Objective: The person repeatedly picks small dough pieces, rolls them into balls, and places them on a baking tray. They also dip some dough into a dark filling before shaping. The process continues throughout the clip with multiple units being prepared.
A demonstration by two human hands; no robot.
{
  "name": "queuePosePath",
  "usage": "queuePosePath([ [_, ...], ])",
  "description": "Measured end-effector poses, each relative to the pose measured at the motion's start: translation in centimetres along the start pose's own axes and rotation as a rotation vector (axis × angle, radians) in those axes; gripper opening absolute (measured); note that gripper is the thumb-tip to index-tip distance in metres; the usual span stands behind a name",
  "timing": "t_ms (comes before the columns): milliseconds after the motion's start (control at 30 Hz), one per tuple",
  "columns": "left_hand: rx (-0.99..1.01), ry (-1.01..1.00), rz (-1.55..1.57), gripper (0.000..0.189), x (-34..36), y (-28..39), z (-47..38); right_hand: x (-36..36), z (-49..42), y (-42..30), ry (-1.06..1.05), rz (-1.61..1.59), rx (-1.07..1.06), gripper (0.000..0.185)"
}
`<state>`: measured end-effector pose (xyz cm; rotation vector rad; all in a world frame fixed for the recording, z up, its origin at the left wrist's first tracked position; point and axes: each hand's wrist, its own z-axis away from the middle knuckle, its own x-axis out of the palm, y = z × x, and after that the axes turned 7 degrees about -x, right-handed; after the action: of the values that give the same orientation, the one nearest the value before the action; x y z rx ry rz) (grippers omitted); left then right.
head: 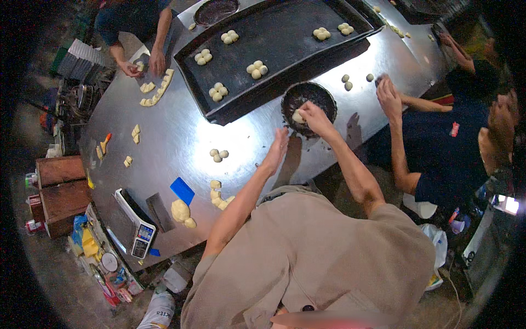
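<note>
My right hand holds a piece of pale dough over a round dark pan with a dark, sticky-looking inside. To its left, my left hand is over the metal table with its fingers extended and nothing in it. A few small dough balls rest on the table left of that hand. Nearer me lie cut dough pieces, a larger dough lump and a blue scraper. Beyond the pan, a large black baking tray carries several clusters of dough balls.
A digital scale stands at the table's near left edge. One co-worker's hands are by a dough strip at upper left. Another co-worker's hand is right of the pan, near dough balls. A brush lies left.
</note>
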<state>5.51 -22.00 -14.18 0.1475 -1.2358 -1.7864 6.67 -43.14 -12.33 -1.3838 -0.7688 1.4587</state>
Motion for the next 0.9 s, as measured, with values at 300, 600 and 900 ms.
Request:
queuePosePath([
  [300,-0.224,0.021,0.761,0.113,1.0,0.5,-3.2,2.4,-2.3,2.6,-0.128,0.365,0.087,0.034],
  [600,-0.289,0.044,0.657,0.095,1.7,1.0,-3.6,-2.8,-2.8,-2.2,-0.242,0.107,0.12,0.042],
  [900,0.128,0.283,0.099,0.052,1.4,8.3,3.9,0.8,2.8,-6.7,-0.288,-1.154,0.173,0.033],
])
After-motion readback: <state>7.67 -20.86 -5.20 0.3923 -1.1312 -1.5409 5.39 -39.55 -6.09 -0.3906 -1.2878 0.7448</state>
